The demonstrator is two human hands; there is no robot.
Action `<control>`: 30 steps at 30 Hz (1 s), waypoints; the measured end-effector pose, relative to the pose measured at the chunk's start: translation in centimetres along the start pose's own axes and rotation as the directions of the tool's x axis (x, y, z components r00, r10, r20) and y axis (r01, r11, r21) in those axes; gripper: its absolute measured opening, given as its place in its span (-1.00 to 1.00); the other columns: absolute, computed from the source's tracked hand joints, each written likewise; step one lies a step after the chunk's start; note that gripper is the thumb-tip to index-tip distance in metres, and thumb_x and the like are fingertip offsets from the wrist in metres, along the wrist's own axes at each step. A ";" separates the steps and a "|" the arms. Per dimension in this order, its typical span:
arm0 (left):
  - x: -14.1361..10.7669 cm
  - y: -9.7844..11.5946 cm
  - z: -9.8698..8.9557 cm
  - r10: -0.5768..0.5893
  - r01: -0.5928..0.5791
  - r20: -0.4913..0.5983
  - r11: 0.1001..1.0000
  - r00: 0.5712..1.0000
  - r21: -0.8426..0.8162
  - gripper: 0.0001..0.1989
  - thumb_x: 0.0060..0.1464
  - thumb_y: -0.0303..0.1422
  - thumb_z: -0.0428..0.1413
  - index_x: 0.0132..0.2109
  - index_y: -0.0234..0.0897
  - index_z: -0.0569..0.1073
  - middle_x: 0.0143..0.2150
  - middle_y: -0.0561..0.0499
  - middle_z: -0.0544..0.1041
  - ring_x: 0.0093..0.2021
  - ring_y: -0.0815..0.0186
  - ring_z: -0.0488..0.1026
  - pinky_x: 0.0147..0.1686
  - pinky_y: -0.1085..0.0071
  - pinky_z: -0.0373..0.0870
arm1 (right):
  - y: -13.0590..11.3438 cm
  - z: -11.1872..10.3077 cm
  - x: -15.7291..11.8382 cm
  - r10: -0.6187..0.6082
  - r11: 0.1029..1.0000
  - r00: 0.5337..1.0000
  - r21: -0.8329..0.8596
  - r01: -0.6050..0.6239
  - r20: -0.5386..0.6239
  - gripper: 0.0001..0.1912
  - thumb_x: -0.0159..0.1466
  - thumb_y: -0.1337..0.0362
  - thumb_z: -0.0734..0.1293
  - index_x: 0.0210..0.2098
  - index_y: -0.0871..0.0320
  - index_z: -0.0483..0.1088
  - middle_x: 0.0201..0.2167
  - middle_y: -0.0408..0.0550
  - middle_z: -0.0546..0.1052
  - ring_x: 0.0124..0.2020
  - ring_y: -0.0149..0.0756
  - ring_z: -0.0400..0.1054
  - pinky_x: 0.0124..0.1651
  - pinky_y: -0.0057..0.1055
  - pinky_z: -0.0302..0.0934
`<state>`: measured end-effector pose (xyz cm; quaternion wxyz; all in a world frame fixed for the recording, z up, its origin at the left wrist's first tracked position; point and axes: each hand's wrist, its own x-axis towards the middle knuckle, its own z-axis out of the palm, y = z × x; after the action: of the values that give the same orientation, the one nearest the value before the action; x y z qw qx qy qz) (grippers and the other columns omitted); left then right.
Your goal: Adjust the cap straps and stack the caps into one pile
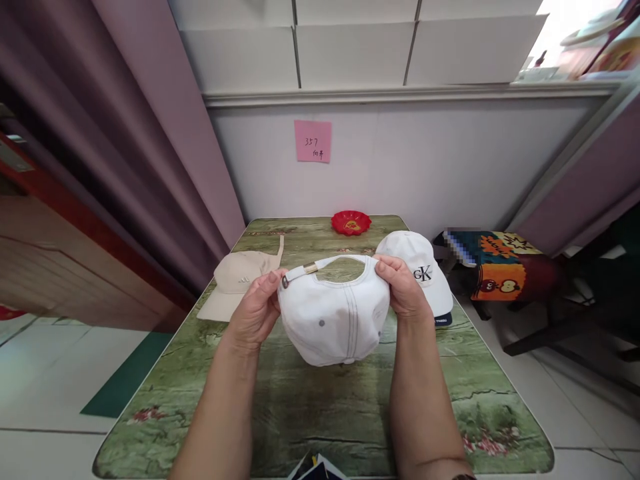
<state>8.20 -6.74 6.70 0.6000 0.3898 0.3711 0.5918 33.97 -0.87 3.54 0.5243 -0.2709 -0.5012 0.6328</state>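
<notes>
Between my two hands a white baseball cap (333, 320) is held up above the table, its back strap and buckle side at the top and its crown hanging down. My left hand (259, 307) pinches the strap end by the buckle. On the other side my right hand (404, 287) grips the cap's rim, thumb on the outside. A beige cap (233, 277) lies behind my left hand. Partly hidden by my right hand, a white cap with a black CK logo (435, 283) rests on the right, on top of something dark blue.
The green wood-patterned table (320, 413) stands against a wall carrying a pink note (313, 141). A red scalloped dish (351, 223) sits at its back edge. Dark folded items (317, 470) show at the front edge. To the right is a stool with a colourful cover (505, 267).
</notes>
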 end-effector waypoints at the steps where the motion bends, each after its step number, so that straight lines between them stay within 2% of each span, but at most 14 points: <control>1: -0.1 0.1 0.1 -0.007 0.007 0.009 0.999 1.000 0.035 -0.59 -0.15 -0.08 0.38 -0.32 -0.37 0.59 -0.49 0.02 0.51 -0.52 0.43 0.38 -0.52 0.56 0.32 | -0.2 0.0 -0.1 -0.008 1.000 1.000 -0.014 0.008 0.000 -0.59 0.09 -0.04 0.49 -0.53 0.17 0.38 -0.62 -0.19 0.35 -0.60 -0.47 0.12 -0.54 -0.52 0.01; 5: -0.5 0.6 0.5 -0.100 0.083 0.074 0.974 0.992 0.212 -0.68 -0.16 -0.21 0.41 -0.35 -0.35 0.55 -0.50 0.04 0.49 -0.54 0.44 0.34 -0.55 0.56 0.25 | -0.9 0.0 -0.4 -0.036 0.996 0.996 -0.081 0.043 0.084 -0.62 0.12 0.00 0.47 -0.53 0.18 0.38 -0.63 -0.21 0.31 -0.60 -0.48 0.08 -0.53 -0.51 -0.03; 9: -1.2 1.5 1.4 -0.072 0.017 0.138 0.931 0.988 0.364 -0.75 -0.04 -0.23 0.35 -0.31 -0.33 0.55 -0.45 0.04 0.49 -0.48 0.43 0.35 -0.48 0.56 0.24 | -2.0 0.8 -0.9 -0.053 0.978 0.984 -0.189 0.086 0.169 -0.64 0.18 -0.02 0.42 -0.38 0.19 0.50 -0.53 -0.14 0.41 -0.51 -0.42 0.20 -0.45 -0.48 0.04; 13: -1.7 2.0 2.3 -0.084 -0.046 0.236 0.867 0.968 0.496 -0.76 0.05 -0.21 0.27 -0.23 -0.31 0.57 -0.39 0.01 0.49 -0.41 0.38 0.35 -0.43 0.53 0.23 | -3.1 2.0 -1.6 -0.015 0.956 0.970 -0.280 0.085 0.242 -0.64 0.22 0.00 0.41 -0.45 0.19 0.45 -0.60 -0.20 0.32 -0.56 -0.47 0.10 -0.49 -0.48 -0.04; 18: -1.8 1.9 2.4 -0.111 -0.038 0.270 0.870 0.956 0.492 -0.72 0.03 -0.15 0.28 -0.26 -0.31 0.55 -0.42 0.00 0.47 -0.44 0.38 0.32 -0.46 0.52 0.19 | -4.2 2.5 -2.4 -0.016 0.944 0.949 -0.309 0.118 0.314 -0.63 0.31 0.00 0.33 -0.43 0.18 0.38 -0.58 -0.14 0.41 -0.53 -0.43 0.20 -0.45 -0.48 0.06; 21: -2.0 2.1 2.7 -0.182 0.012 0.278 0.855 0.943 0.518 -0.70 0.00 -0.15 0.30 -0.33 -0.32 0.52 -0.49 0.03 0.40 -0.49 0.41 0.25 -0.51 0.53 0.12 | -4.7 3.0 -2.8 -0.013 0.928 0.938 -0.346 0.141 0.346 -0.64 0.34 0.01 0.29 -0.34 0.19 0.40 -0.59 -0.20 0.35 -0.56 -0.47 0.13 -0.50 -0.51 0.00; 26: -2.5 2.5 3.4 -0.230 -0.006 0.343 0.823 0.911 0.567 -0.70 0.10 -0.13 0.22 -0.32 -0.32 0.51 -0.43 0.02 0.41 -0.44 0.40 0.27 -0.48 0.53 0.16 | -5.2 4.5 -3.2 -0.014 0.849 0.913 -0.477 0.226 0.407 -0.69 0.28 0.05 0.38 -0.33 0.21 0.49 -0.52 -0.17 0.41 -0.49 -0.47 0.19 -0.45 -0.53 0.03; 30: -2.5 2.1 3.3 -0.247 0.048 0.288 0.829 0.925 0.557 -0.69 0.05 -0.12 0.26 -0.31 -0.31 0.51 -0.43 0.02 0.44 -0.45 0.39 0.30 -0.47 0.53 0.21 | -5.4 5.4 -3.2 -0.048 0.762 0.899 -0.566 0.314 0.434 -0.75 0.31 0.14 0.33 -0.33 0.21 0.51 -0.52 -0.18 0.42 -0.49 -0.48 0.18 -0.42 -0.54 0.04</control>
<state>10.24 -9.35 9.93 0.5662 0.6111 0.4399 0.3354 32.34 -6.07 9.77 0.3528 -0.2448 -0.8010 0.4171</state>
